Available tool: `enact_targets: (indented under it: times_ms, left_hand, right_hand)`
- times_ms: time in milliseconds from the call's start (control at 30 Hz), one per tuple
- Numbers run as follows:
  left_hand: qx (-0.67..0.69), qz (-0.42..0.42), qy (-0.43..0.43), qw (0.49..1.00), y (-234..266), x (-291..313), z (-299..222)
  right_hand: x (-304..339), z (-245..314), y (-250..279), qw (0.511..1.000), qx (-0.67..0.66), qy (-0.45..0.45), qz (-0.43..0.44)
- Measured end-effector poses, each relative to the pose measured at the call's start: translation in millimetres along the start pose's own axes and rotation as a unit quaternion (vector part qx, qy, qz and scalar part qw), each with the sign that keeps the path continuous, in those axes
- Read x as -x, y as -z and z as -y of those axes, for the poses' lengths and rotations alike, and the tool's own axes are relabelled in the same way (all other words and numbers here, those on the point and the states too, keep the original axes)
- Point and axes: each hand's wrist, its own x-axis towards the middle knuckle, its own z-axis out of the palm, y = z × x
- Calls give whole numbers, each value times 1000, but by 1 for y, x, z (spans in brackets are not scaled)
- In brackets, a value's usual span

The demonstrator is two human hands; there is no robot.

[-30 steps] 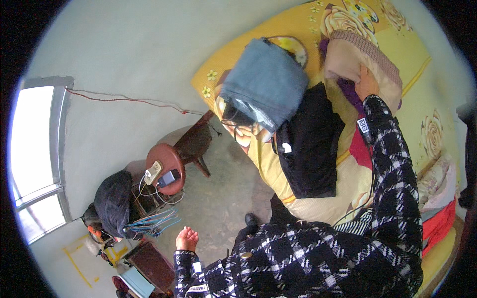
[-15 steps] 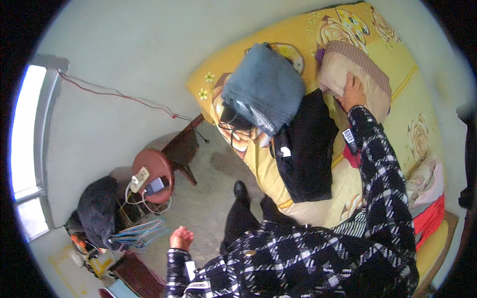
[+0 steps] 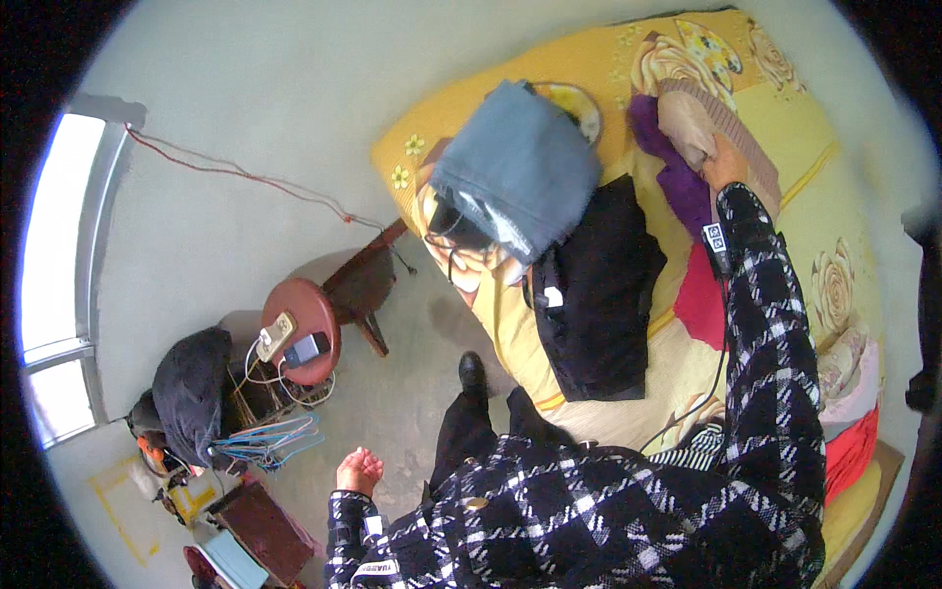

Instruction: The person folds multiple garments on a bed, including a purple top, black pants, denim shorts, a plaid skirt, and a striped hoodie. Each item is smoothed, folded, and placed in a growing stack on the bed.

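My right hand (image 3: 724,165) reaches to the far right of the bed and is closed on a pale beige-pink folded cloth (image 3: 685,126), its near part bunched in my grip. A brownish patterned border (image 3: 741,123) runs along this cloth; its exact kind I cannot make out. Beside it lie a purple cloth (image 3: 667,162) and a red cloth (image 3: 701,299), partly under my sleeve. Black folded trousers (image 3: 603,294) lie left of them, next to folded blue jeans (image 3: 520,167). My left hand (image 3: 360,472) hangs low over the floor, its fingers loosely curled and slightly apart, holding nothing.
The bed (image 3: 510,339) has a yellow floral cover. More clothes, including a red one (image 3: 852,442), lie at its right. Left, a round red-brown stool (image 3: 312,365) bears a power strip (image 3: 278,334) and a dark device (image 3: 307,350). Hangers (image 3: 270,444) are beside a dark bag (image 3: 191,393).
My right hand, which lay flat on the beige cloth, has closed on it and lifted or pulled part of it. More of the purple and red cloths shows. My left hand has hardly moved.
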Motion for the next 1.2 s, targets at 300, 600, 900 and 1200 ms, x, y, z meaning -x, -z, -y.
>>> enact_targets:
  times_ms: [300,600,900,1200]
  left_hand:
    - [-55,12,-91,994,-30,-7,-66]
    - [-187,331,-112,918,-191,-5,-110]
    - [-123,726,10,677,-357,113,-59]
    - [-158,685,-78,706,-326,142,-101]
  right_hand:
    - [41,-77,89,886,-416,-125,-162]
    - [193,-73,184,757,-601,-78,-243]
    - [343,78,170,826,-497,-84,-252]
    - [422,174,170,738,-642,12,-209]
